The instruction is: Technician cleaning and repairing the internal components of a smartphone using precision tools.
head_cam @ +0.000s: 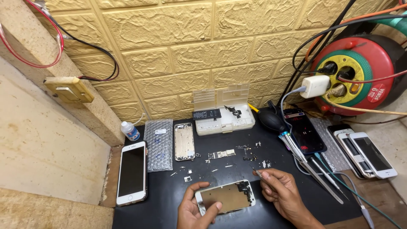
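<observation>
Phone screen panel (226, 197) lies face down at the near middle of the black worktop (169, 203); left hand (196, 208) grips its left end, thumb on top; right hand (283, 191) pinches tweezers (257, 172) just beyond its right end; loose small parts (237, 154) lie behind; gold phone shell (184, 141) further back.
</observation>
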